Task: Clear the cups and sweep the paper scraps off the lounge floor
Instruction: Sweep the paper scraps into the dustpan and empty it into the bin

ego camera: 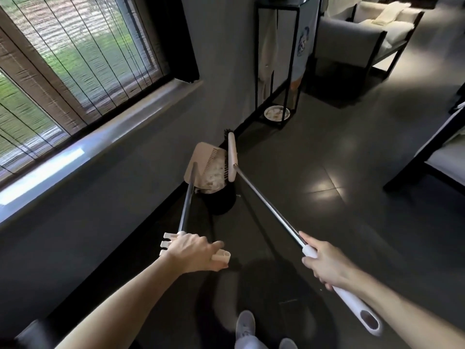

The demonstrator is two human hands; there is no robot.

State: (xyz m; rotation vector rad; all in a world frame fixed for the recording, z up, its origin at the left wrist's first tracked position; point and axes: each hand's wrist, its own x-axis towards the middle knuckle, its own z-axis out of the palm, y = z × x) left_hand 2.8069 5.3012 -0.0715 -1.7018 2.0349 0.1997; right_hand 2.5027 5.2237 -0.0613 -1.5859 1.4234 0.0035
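Observation:
My left hand grips the cream top handle of a long-handled dustpan, which is tipped over a black bin by the wall. Pale paper scraps lie in the pan at the bin's mouth. My right hand holds the white grip of a broom; its metal pole runs up and left to the broom head, whose dark bristles press against the pan's open side.
A long window sill and grey wall run along the left. A black metal stand with a plate beneath is ahead. Grey armchairs stand at the back right, dark furniture at the right. My shoes are at the bottom.

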